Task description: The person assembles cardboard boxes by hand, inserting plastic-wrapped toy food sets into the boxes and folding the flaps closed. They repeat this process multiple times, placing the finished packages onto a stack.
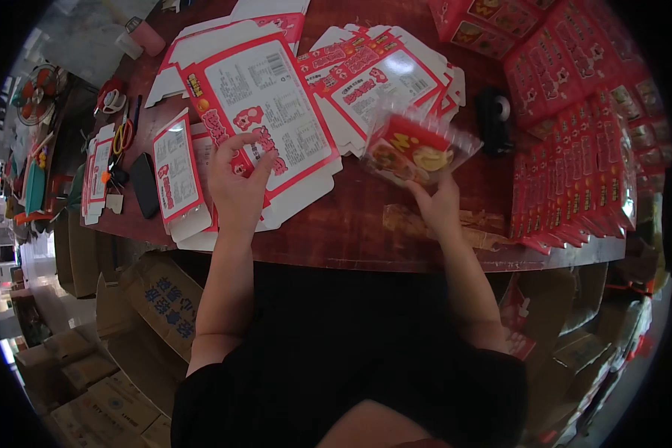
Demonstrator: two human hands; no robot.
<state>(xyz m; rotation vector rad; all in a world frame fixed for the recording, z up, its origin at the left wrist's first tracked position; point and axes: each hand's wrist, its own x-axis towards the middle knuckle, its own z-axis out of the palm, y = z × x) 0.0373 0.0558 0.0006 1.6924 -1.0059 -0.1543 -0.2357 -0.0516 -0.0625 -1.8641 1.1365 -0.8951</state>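
My right hand (439, 201) holds a clear plastic pack (414, 145) with a red and yellow card inside, gripping its lower edge between thumb and fingers; the pack is slightly blurred. My left hand (239, 179) is over the lower left part of a large flat red and white printed carton (284, 97), thumb and fingers apart with nothing between them. Behind the pack lies a pile of smaller flat printed cartons (381, 82). Left of my left hand lie more flat cartons (178, 172).
Red packs (575, 175) stand in a row at the right, with red boxes (560, 67) behind. A black tape dispenser (493, 123) is near them. At the left are a phone (146, 185), scissors (123, 138) and a pink bottle (145, 36). Cardboard boxes (157, 299) stand below the table edge.
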